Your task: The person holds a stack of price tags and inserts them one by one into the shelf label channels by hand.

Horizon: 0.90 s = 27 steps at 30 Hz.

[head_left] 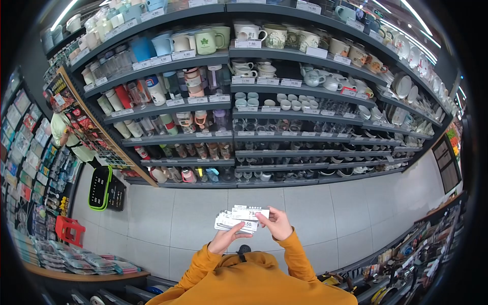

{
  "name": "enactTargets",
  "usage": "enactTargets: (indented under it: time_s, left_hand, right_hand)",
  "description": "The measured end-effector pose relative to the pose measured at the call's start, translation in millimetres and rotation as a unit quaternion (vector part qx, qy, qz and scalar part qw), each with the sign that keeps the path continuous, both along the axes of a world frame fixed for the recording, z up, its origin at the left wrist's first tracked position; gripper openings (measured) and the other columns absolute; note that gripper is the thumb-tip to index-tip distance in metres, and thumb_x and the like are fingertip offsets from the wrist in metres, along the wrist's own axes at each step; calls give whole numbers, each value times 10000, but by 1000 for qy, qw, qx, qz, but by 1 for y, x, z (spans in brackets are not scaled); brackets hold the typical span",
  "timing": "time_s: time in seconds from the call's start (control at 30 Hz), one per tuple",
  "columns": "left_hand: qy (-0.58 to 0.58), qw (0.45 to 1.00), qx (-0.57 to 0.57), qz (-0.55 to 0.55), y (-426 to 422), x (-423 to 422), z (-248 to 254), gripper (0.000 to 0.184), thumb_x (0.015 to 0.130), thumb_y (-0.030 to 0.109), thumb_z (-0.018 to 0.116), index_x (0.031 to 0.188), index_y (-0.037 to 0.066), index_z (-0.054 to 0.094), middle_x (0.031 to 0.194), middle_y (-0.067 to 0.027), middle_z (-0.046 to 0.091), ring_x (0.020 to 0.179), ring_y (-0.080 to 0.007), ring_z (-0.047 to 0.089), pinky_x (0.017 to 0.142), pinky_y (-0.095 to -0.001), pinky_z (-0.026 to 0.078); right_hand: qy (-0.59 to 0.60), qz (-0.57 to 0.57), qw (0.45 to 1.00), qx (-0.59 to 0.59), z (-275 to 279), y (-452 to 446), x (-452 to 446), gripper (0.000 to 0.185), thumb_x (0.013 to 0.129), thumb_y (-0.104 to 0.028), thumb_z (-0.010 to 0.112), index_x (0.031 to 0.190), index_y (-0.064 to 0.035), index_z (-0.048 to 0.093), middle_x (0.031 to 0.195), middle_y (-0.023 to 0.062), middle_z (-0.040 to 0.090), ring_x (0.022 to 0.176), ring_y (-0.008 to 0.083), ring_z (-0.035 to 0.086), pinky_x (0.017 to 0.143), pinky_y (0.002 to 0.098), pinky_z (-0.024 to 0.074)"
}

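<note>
Gripping a stack of price labels [221, 222], L hand [221, 241] has its thumb pressed on top, prob. so the loose pile doesn't slip. R hand [277, 224] pinches a single label [242, 214] by its R end, print up, leaving most of its face readable. Both are in front of the torso [249, 282], over the tiled floor [201, 206]. On the shelves [279, 8], mugs [207, 42] stand behind edge tags [183, 54], presumably for easy price-checking.

I see dark-grey shelves [287, 153] carrying pale ceramic mugs [206, 44]. A green-rimmed black plastic basket [107, 188] stands on the grey tiled floor [201, 202].
</note>
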<state>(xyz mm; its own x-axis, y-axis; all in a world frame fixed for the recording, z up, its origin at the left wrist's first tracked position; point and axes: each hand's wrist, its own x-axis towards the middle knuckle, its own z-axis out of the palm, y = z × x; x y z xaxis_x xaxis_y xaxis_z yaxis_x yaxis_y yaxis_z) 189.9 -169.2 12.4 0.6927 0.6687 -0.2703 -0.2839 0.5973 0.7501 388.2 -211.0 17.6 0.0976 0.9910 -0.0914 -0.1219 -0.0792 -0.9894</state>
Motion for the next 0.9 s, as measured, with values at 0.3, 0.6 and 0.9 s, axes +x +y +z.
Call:
enactTargets:
  time_s: [0.3, 0.6, 0.9]
  left_hand:
    - [-1, 1000, -12, 25, 7, -8, 3, 340, 983, 133, 488, 1307, 39, 447, 1230, -96, 573, 1090, -209, 597, 842, -366, 551]
    - [20, 997, -34, 63, 19, -32, -9, 315, 981, 151, 504, 1274, 40, 467, 1193, -95, 593, 1051, -199, 614, 795, -349, 560]
    - [0, 994, -49, 93, 41, -93, -15, 356, 975, 134, 512, 1316, 48, 457, 1216, -82, 582, 1057, -184, 604, 814, -348, 563]
  right_hand:
    - [-45, 19, 999, 8, 4, 13, -11, 182, 889, -141, 674, 910, 21, 594, 833, 59, 648, 681, 60, 564, 590, 203, 460]
    - [-77, 29, 997, 11, 0, 23, -34, 207, 889, -153, 673, 967, 23, 596, 853, 75, 661, 685, 68, 582, 600, 207, 469]
    - [-89, 60, 994, 26, 6, 65, -94, 290, 891, -134, 662, 1143, -4, 596, 935, 95, 674, 731, 80, 609, 627, 214, 487]
